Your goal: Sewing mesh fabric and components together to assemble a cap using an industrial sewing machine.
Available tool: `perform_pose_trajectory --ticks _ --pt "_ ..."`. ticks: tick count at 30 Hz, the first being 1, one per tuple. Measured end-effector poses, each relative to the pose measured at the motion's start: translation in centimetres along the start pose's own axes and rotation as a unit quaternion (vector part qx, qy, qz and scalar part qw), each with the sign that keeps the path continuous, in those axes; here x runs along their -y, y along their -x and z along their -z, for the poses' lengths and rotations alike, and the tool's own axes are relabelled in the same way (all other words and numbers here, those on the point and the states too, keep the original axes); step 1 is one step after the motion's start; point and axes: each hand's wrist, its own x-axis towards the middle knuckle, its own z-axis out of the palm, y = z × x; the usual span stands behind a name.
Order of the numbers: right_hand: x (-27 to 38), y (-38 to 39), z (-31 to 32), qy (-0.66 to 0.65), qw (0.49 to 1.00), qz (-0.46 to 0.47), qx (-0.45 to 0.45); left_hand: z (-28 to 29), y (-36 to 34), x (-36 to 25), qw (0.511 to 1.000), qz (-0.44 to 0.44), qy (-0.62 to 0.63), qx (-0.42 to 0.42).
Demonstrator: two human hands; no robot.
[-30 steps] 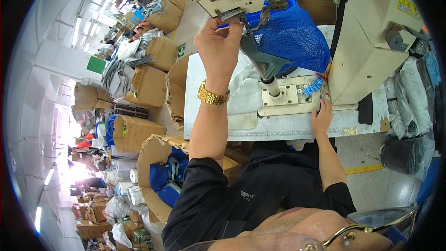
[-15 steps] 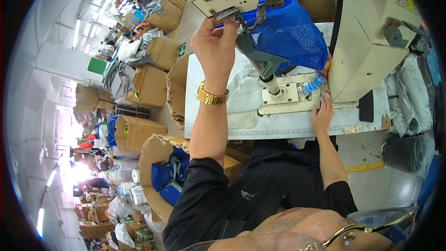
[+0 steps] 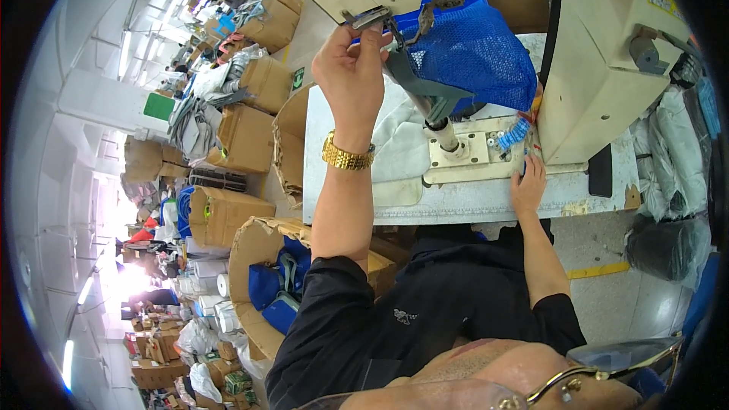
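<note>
Cream sewing machine (image 3: 579,118) on a white worktable (image 3: 471,212). Under the machine's arm, a blue mesh bag (image 3: 482,61) with a grey-green strip (image 3: 429,93) along its near side. Left hand (image 3: 351,72) at the machine's head, left of the bag: thumb and fingertips pinched together, anything between them impossible to tell. Right hand (image 3: 528,188) over the table's near edge: fingers loosely bent, grasp unclear.
</note>
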Motion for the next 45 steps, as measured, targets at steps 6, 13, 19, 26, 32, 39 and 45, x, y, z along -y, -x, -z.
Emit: perform_pose_trajectory --ticks 6,13,19,26,32,39,45 --pt "0.46 -0.18 0.32 0.006 1.0 -0.015 0.019 0.05 -0.06 0.08 1.0 0.009 -0.005 -0.001" --pt "0.21 -0.18 0.05 0.003 1.0 -0.014 0.021 -0.03 -0.12 0.1 1.0 0.001 -0.012 -0.001" --pt "0.3 -0.11 0.14 -0.005 1.0 -0.002 0.003 0.21 -0.12 0.38 1.0 -0.011 -0.027 -0.001" --pt "0.38 -0.09 0.08 -0.006 1.0 -0.002 -0.003 0.31 -0.14 0.31 1.0 -0.013 -0.027 0.004" --pt "0.28 -0.09 -0.02 -0.006 1.0 -0.002 -0.002 0.21 -0.09 -0.11 1.0 0.009 -0.012 0.001" --pt "0.29 -0.06 -0.01 -0.01 1.0 -0.008 -0.003 0.34 -0.13 -0.07 1.0 0.006 -0.029 0.01" --pt "0.52 -0.16 0.13 -0.011 1.0 -0.009 -0.002 0.27 0.09 -0.26 1.0 0.014 -0.007 0.002"
